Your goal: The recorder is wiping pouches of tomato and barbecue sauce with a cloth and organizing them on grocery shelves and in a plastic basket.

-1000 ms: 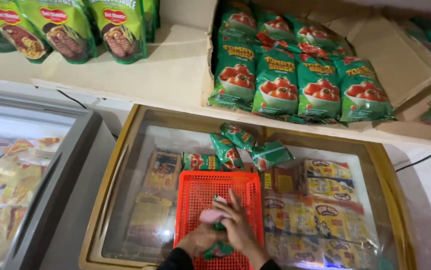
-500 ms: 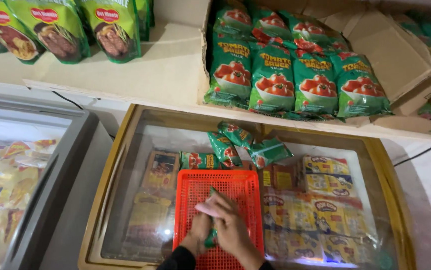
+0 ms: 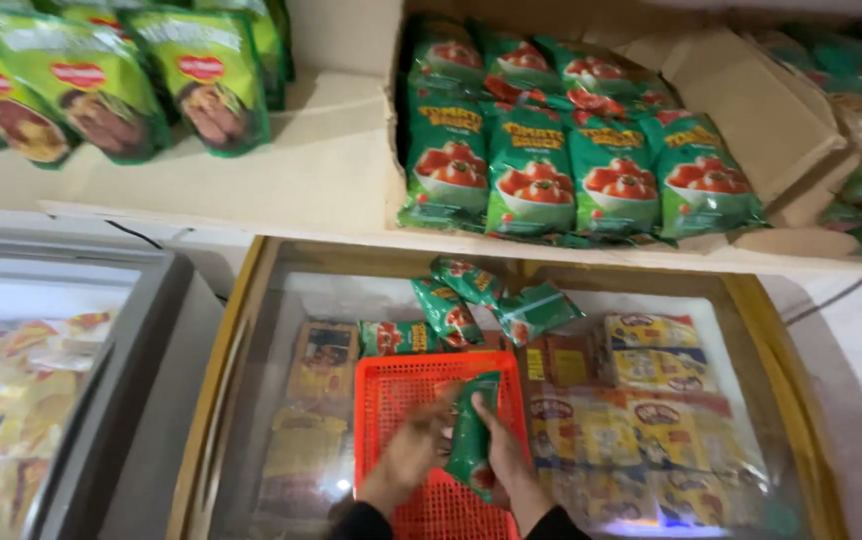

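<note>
Both hands reach up from the near edge of the freezer lid (image 3: 281,300). Right hand (image 3: 506,460) has fingers clamped on a green pouch (image 3: 473,435), held upright over the red basket (image 3: 391,400). Left hand (image 3: 413,450) is blurred, fingers spread apart, just beside the pouch. Basket sits on the glass lid, near middle. Loose green pouches (image 3: 471,305) lie at the lid's far edge. Cardboard box (image 3: 751,110) on the shelf (image 3: 281,180) holds tomato pouches (image 3: 531,180).

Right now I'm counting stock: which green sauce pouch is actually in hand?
The upright green pouch over the red basket, gripped by the right hand; the other loose pouches lie on the freezer lid.
</note>
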